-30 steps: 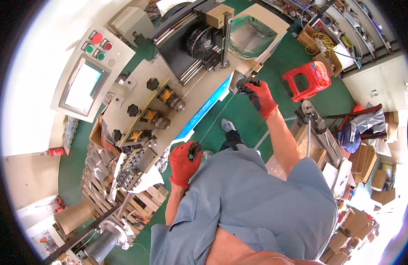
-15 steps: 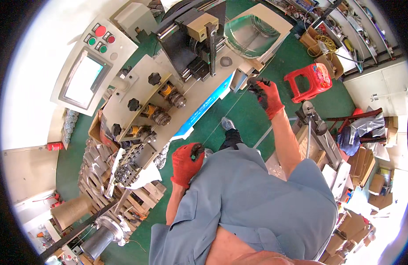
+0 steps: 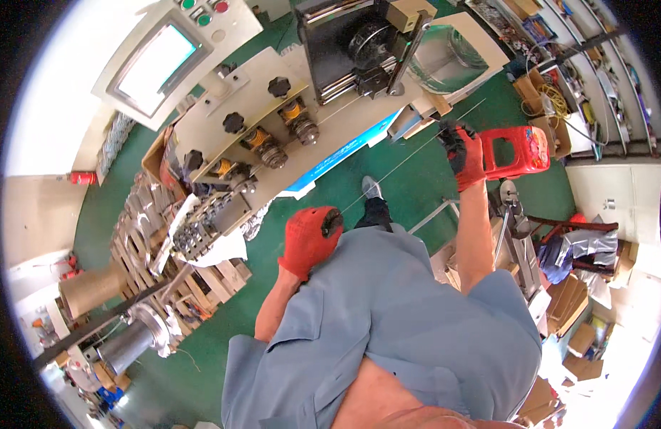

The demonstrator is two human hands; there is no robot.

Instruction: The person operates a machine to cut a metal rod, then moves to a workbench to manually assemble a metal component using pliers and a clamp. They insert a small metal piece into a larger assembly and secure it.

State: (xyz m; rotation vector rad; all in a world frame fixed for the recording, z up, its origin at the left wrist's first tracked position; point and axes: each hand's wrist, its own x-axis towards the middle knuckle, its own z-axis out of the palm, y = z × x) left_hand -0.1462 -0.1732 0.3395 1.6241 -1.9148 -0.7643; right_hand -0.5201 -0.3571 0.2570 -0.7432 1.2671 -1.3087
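Note:
My left hand (image 3: 310,242), in a red glove with dark palm and fingertips, is closed in front of my waist. My right hand (image 3: 468,156), in a matching glove, reaches forward and to the right with its fingers curled together. A thin, straight, pale wire (image 3: 393,170) runs slanting from my left fingers to my right fingers and on past them. Its ends inside the gloves are hidden. Beyond the hands stands a beige machine (image 3: 345,121) with rollers (image 3: 273,152), black knobs and a blue front panel (image 3: 345,156).
A red plastic stool (image 3: 520,168) stands behind my right hand. At left are a control panel (image 3: 155,68) and a wooden pallet (image 3: 219,282). A bin (image 3: 481,53) adjoins the machine's right end. Shelves (image 3: 595,64) line the far right; a metal stand (image 3: 513,222) is near my right arm.
The view has shifted, so the machine sits higher in it. Both hands appear farther right, my right one now in front of the stool's edge. More of the wire shows past my right hand.

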